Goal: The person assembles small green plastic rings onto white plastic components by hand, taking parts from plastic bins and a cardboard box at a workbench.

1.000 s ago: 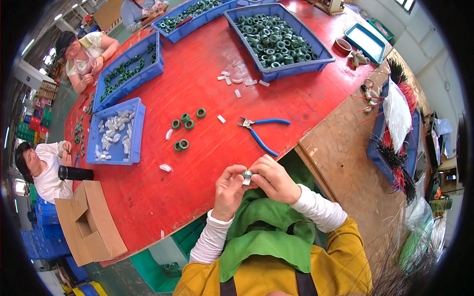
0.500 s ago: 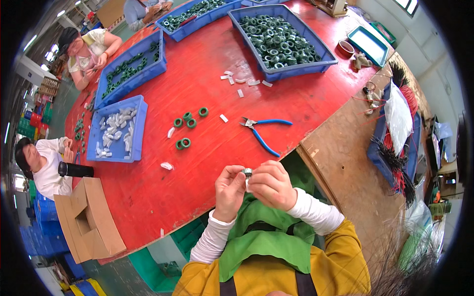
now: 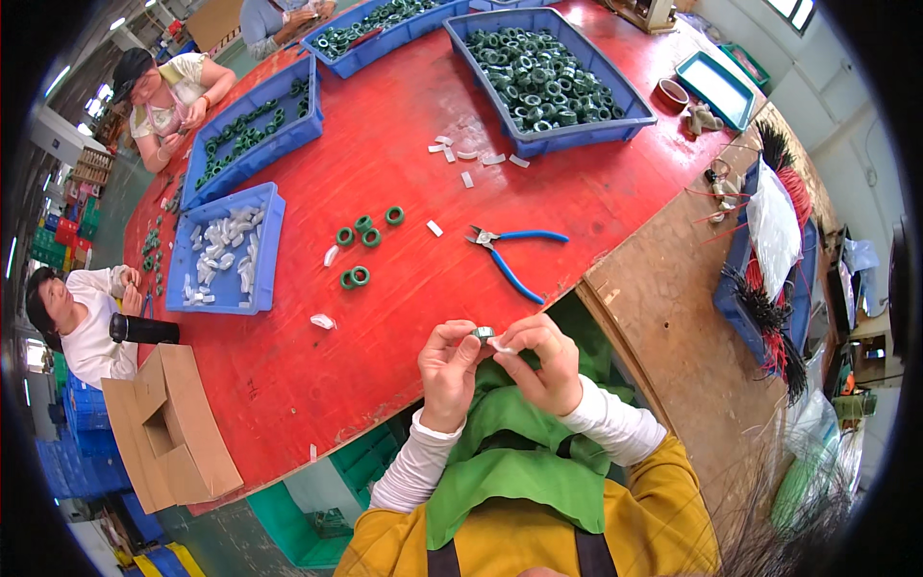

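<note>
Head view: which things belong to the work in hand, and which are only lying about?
In the work: green ring in left hand; white piece in right hand; probably loose green rings, blue tray of white pieces.
Seemingly lying about: cardboard box; black bottle.

Pliers [image 3: 487,238] on tbl [image 3: 317,385], R of loose rings [image 3: 354,278].

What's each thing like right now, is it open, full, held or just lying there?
Green ring: held in the left hand
White piece: pinched in the right hand
Cutters: lying down, handles spread
Loose rings: lying on the red table
Large tray: heaped with rings
Small tray: partly filled
Cardboard box: open
</note>
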`<state>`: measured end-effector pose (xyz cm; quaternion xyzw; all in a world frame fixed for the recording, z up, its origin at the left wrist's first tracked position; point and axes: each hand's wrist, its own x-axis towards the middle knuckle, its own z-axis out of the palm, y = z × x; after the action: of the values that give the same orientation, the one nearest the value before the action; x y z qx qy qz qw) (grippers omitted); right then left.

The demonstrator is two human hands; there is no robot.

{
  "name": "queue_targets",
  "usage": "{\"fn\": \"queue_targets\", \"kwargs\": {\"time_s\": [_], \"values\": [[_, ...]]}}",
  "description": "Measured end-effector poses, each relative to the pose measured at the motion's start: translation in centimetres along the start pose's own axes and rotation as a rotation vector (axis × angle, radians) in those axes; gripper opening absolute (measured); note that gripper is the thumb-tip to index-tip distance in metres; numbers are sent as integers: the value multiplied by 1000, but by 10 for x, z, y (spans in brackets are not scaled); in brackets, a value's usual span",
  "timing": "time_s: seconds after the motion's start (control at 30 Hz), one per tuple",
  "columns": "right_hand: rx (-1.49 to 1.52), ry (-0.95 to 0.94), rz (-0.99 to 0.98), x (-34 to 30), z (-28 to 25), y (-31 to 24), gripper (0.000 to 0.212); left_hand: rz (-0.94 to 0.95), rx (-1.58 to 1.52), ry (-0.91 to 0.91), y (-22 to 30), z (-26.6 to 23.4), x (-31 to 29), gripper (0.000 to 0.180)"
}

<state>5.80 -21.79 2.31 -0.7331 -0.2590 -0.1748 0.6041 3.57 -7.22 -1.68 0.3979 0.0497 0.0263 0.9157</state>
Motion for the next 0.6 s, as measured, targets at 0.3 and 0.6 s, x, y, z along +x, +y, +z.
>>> {"fn": "queue_targets", "kwargs": {"time_s": [0.3, 0.6], "values": [[207, -91, 264, 15, -6, 20, 17, -23, 91, -120, 9, -2, -1, 13], [179, -229, 314, 16, -4, 24, 13, -119, 7, -226, 13, -5, 2, 16]]}}
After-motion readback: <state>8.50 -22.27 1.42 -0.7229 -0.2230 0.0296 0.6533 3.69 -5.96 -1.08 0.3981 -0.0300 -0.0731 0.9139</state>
